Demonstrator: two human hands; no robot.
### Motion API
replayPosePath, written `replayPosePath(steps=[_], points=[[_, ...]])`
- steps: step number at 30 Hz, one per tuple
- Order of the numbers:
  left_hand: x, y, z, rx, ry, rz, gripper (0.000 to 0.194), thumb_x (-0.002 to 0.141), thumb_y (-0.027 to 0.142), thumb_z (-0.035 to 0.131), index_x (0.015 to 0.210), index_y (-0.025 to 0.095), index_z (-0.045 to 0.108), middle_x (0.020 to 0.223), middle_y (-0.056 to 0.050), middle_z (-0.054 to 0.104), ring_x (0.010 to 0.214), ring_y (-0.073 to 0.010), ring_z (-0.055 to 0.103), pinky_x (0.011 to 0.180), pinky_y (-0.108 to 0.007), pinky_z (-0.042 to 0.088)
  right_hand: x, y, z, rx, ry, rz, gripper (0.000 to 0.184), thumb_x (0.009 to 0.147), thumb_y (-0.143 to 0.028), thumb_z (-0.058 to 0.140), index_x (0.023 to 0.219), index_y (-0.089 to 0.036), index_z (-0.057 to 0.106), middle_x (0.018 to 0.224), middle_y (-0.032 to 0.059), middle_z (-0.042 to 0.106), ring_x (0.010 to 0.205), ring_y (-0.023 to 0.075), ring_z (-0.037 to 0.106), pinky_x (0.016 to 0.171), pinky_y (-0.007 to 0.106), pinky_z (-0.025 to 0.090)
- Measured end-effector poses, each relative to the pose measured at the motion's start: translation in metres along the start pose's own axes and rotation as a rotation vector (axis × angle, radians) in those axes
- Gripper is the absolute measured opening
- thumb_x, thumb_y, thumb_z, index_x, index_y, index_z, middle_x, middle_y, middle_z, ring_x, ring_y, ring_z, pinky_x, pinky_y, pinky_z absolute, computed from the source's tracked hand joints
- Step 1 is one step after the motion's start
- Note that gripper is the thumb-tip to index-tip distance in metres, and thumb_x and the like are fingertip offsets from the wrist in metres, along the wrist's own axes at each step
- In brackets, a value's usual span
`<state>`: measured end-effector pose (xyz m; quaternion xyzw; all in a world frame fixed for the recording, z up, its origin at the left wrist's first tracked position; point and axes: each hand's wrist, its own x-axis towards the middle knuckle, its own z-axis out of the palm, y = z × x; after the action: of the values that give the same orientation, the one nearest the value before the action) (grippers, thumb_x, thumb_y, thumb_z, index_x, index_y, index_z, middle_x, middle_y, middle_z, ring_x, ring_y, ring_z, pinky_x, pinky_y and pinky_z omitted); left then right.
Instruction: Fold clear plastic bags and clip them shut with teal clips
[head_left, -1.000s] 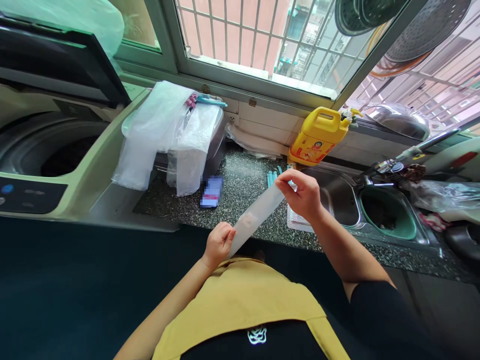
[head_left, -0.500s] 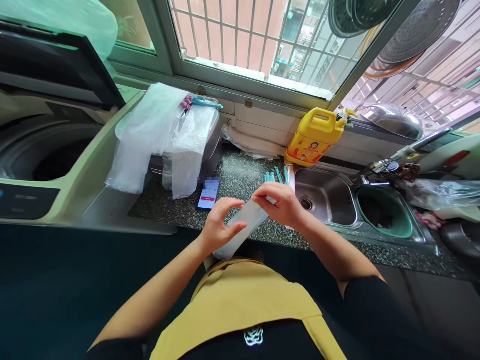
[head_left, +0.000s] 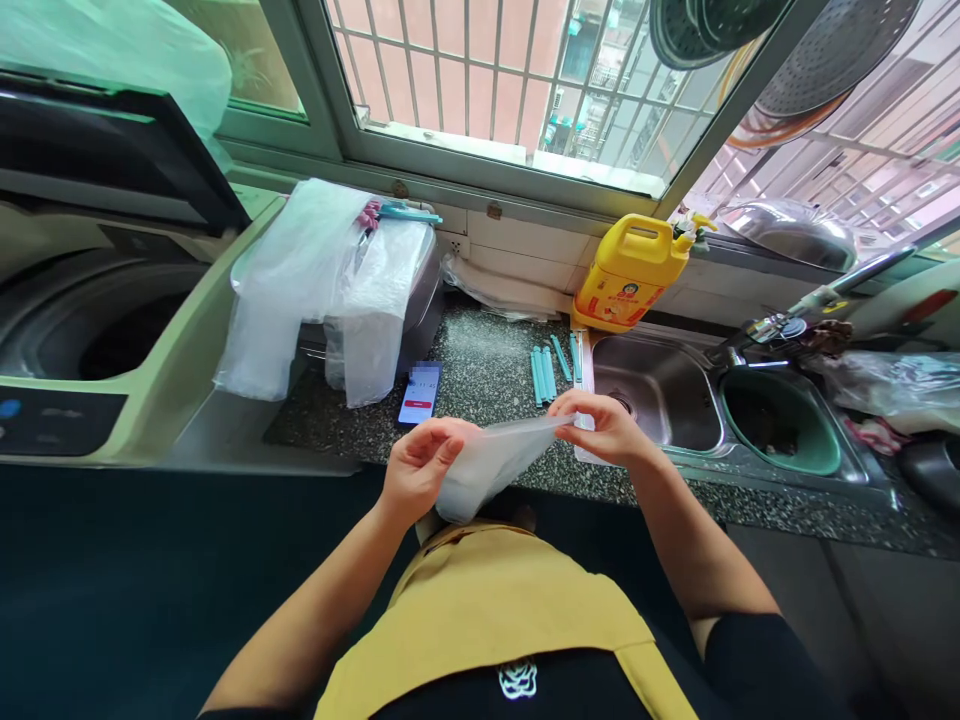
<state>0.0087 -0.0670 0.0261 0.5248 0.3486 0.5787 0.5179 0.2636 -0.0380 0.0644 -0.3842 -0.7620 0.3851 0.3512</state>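
Note:
Both my hands hold a small clear plastic bag (head_left: 491,462) in front of my chest, over the front edge of the dark speckled counter (head_left: 487,375). My left hand (head_left: 418,468) pinches the bag's left top edge and my right hand (head_left: 607,427) pinches its right top edge, stretching the top between them. The bag hangs down and back toward my yellow apron. Several teal sticks (head_left: 551,362) lie on the counter just beyond my right hand.
A phone (head_left: 421,393) with a lit screen lies on the counter. Clear bags (head_left: 315,280) drape over a metal box on the left, beside a washing machine (head_left: 97,320). A yellow jug (head_left: 634,272) stands behind the steel sink (head_left: 660,385); a green basin (head_left: 780,430) sits right.
The bag was held stretched lengthwise, right hand high and left hand low. My left hand has come up to the bag's top and both hands now pull the top edges sideways.

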Motion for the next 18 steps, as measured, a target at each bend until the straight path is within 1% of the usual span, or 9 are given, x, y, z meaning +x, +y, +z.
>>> replayPosePath(steps=[2, 4, 6, 8, 10, 11, 14, 16, 18], points=[[-0.005, -0.008, -0.002, -0.031, 0.035, -0.063, 0.025, 0.079, 0.042, 0.065, 0.076, 0.017, 0.063, 0.075, -0.005, 0.068, 0.073, -0.0169, 0.064, 0.072, -0.031, 0.052, -0.008, 0.011, 0.018, 0.258, 0.087, 0.076, 0.025, 0.077, -0.039, 0.066, 0.071, -0.016, 0.061, 0.08, 0.0066, 0.067, 0.073, 0.0149, 0.061, 0.066, 0.029, 0.048], [-0.007, -0.017, -0.003, -0.032, 0.069, -0.115, 0.031, 0.077, 0.048, 0.064, 0.075, 0.017, 0.061, 0.071, -0.004, 0.066, 0.068, -0.0161, 0.063, 0.067, -0.029, 0.052, -0.014, 0.019, 0.038, 0.465, 0.205, 0.166, 0.033, 0.074, -0.048, 0.068, 0.07, -0.016, 0.06, 0.078, 0.006, 0.067, 0.07, 0.0147, 0.061, 0.063, 0.028, 0.048], [-0.006, -0.021, -0.003, -0.018, 0.116, -0.134, 0.035, 0.075, 0.052, 0.064, 0.074, 0.017, 0.06, 0.066, -0.002, 0.063, 0.063, -0.014, 0.06, 0.06, -0.025, 0.05, -0.017, 0.024, 0.055, 0.569, 0.313, 0.229, 0.038, 0.071, -0.054, 0.068, 0.068, -0.017, 0.06, 0.071, 0.0038, 0.066, 0.064, 0.0138, 0.059, 0.059, 0.027, 0.047], [-0.005, -0.019, -0.002, -0.003, 0.148, -0.128, 0.035, 0.073, 0.052, 0.066, 0.077, 0.018, 0.059, 0.067, -0.001, 0.062, 0.061, -0.0125, 0.058, 0.058, -0.024, 0.049, -0.019, 0.023, 0.063, 0.602, 0.377, 0.232, 0.04, 0.069, -0.056, 0.068, 0.066, -0.017, 0.059, 0.064, 0.0023, 0.064, 0.06, 0.0138, 0.057, 0.058, 0.027, 0.046], [-0.003, -0.011, 0.0, -0.007, 0.145, -0.11, 0.035, 0.072, 0.051, 0.068, 0.079, 0.018, 0.06, 0.07, -0.002, 0.062, 0.062, -0.0127, 0.058, 0.058, -0.024, 0.049, -0.018, 0.017, 0.065, 0.617, 0.394, 0.185, 0.039, 0.07, -0.056, 0.067, 0.066, -0.018, 0.059, 0.061, 0.0019, 0.062, 0.06, 0.0149, 0.057, 0.057, 0.028, 0.045], [-0.003, -0.007, 0.002, -0.027, 0.124, -0.102, 0.034, 0.072, 0.05, 0.068, 0.079, 0.018, 0.06, 0.071, -0.002, 0.062, 0.062, -0.0132, 0.058, 0.059, -0.025, 0.049, -0.017, 0.014, 0.065, 0.627, 0.392, 0.153, 0.039, 0.072, -0.056, 0.066, 0.066, -0.018, 0.059, 0.059, 0.0015, 0.061, 0.06, 0.0151, 0.056, 0.057, 0.029, 0.045], [-0.001, 0.003, 0.009, -0.135, 0.021, -0.1, 0.03, 0.075, 0.048, 0.066, 0.076, 0.019, 0.059, 0.066, -0.002, 0.061, 0.06, -0.0138, 0.057, 0.057, -0.026, 0.048, -0.012, 0.007, 0.068, 0.688, 0.369, 0.085, 0.037, 0.076, -0.055, 0.062, 0.066, -0.02, 0.058, 0.055, -0.0009, 0.055, 0.054, 0.0136, 0.052, 0.053, 0.027, 0.042], [0.003, 0.006, 0.015, -0.173, -0.049, -0.112, 0.027, 0.078, 0.045, 0.065, 0.077, 0.019, 0.06, 0.066, -0.002, 0.061, 0.06, -0.014, 0.056, 0.057, -0.026, 0.046, -0.006, 0.004, 0.073, 0.719, 0.332, 0.084, 0.036, 0.076, -0.055, 0.063, 0.068, -0.02, 0.058, 0.055, -0.0012, 0.054, 0.052, 0.0125, 0.05, 0.051, 0.026, 0.041], [0.007, 0.005, 0.022, -0.161, -0.104, -0.1, 0.023, 0.08, 0.042, 0.063, 0.078, 0.019, 0.061, 0.07, -0.003, 0.061, 0.065, -0.0148, 0.057, 0.061, -0.027, 0.046, 0.0, 0.003, 0.079, 0.727, 0.289, 0.114, 0.038, 0.074, -0.056, 0.064, 0.068, -0.019, 0.059, 0.058, -0.0001, 0.055, 0.053, 0.0121, 0.05, 0.05, 0.025, 0.041]])
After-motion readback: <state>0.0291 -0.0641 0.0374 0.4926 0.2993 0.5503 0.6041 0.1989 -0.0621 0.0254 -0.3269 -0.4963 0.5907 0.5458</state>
